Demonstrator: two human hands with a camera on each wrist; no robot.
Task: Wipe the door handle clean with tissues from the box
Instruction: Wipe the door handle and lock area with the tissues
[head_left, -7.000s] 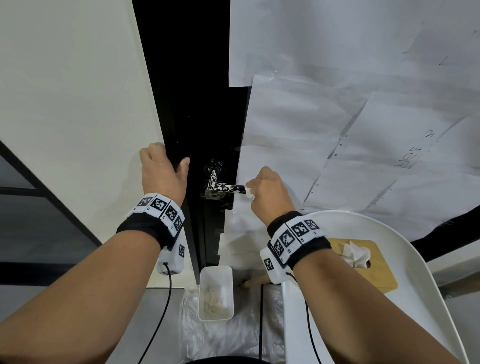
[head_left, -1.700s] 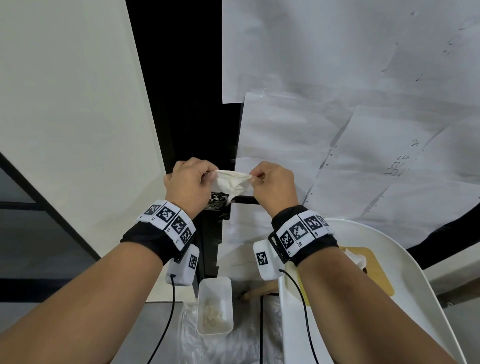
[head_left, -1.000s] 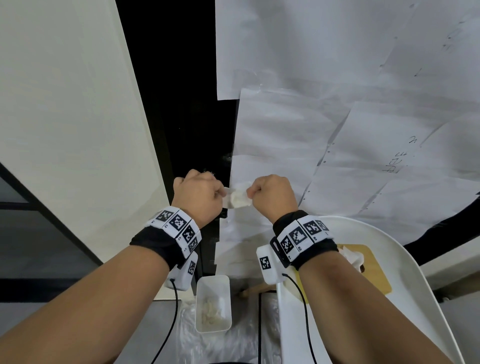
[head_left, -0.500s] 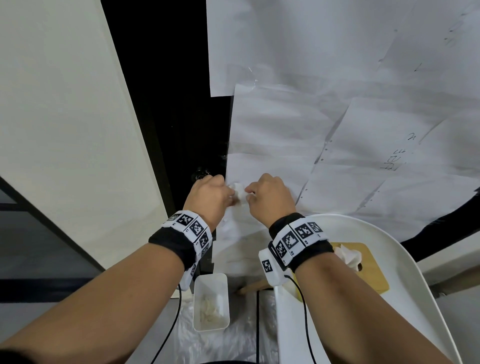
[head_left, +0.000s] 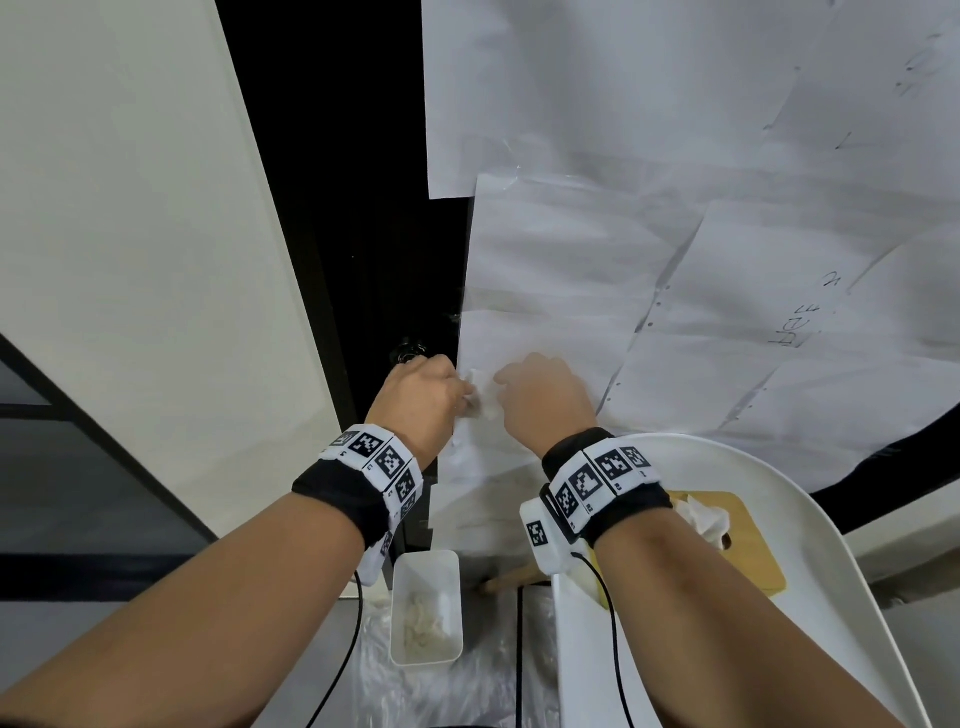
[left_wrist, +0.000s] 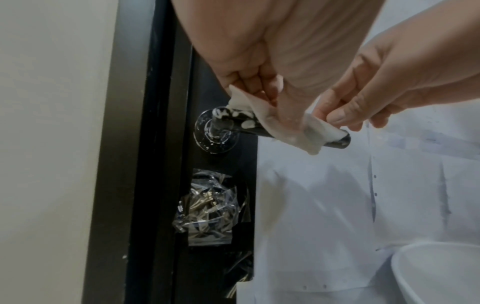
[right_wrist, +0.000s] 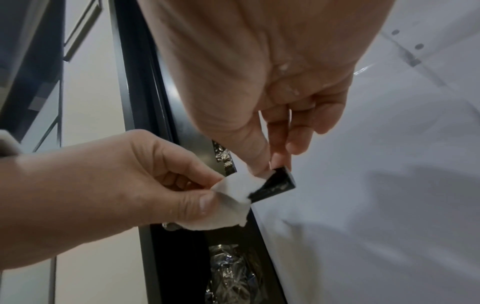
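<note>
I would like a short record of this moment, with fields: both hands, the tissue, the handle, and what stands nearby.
left hand: pinches one end of the tissue
right hand: pinches the other end
tissue: white, draped over the lever between both hands
door handle: black lever, white smears near its round base
tissue box: wooden lid, a tissue sticking up, on the white chair
white bin: below the handle, holds crumpled used tissues

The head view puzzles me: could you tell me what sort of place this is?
Probably an indoor doorway: a black door with a lever door handle, paper sheets covering the panel beside it, and a white chair holding a tissue box.
</note>
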